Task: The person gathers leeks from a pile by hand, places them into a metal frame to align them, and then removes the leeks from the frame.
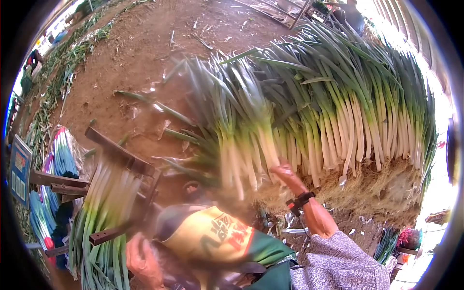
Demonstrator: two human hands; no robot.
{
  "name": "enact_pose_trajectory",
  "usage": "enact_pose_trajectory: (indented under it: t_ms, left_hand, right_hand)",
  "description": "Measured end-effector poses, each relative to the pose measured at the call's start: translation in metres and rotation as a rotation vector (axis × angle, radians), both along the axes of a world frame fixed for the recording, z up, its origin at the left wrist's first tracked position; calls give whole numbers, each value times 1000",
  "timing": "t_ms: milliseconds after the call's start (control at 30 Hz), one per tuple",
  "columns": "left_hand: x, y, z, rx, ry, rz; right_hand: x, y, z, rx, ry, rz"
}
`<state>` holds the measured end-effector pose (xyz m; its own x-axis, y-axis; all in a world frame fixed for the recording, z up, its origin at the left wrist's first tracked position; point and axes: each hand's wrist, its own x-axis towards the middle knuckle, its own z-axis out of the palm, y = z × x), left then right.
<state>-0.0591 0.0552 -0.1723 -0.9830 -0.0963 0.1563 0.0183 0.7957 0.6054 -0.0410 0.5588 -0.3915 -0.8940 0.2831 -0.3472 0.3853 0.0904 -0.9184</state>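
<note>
My right hand, with a black band on its wrist, reaches forward and grips the white root ends of a motion-blurred bunch of leeks. That bunch lies against a big stacked pile of leeks with green tops pointing away. My left hand is low at the bottom edge, blurred, beside another bundle of leeks lying in a wooden rack. Its fingers are too blurred to read.
A green and yellow printed apron covers my lap. Coloured tie strips and a blue sign are at the left. Bare brown dirt stretches ahead, with rows of leeks and a person at the far left.
</note>
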Motion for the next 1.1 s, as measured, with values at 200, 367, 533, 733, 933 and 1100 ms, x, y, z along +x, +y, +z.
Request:
enact_pose_trajectory:
  t_ms: [200, 367, 533, 733, 933, 1100]
  left_hand:
    - [-3, 0, -3, -40, -9, -37]
    - [-1, 3, -2, -78, -17, -15]
    - [-2, 2, -3, -81, -16, -17]
    - [-4, -2, -6, -40, 7, -31]
    - [-6, -1, -3, 3, 20, -44]
    - [-13, -5, 2, 125, -77, -65]
  right_hand:
    - [-18, 8, 1, 342, -125, -31]
    - [-12, 18, -125, 275, 15, -147]
    - [-23, 8, -104, 614, -140, -57]
    - [-44, -16, -17, 408, -320, -38]
    - [-21, 12, -103, 233, -89, -59]
    - [-36, -13, -70, 417, -272, -115]
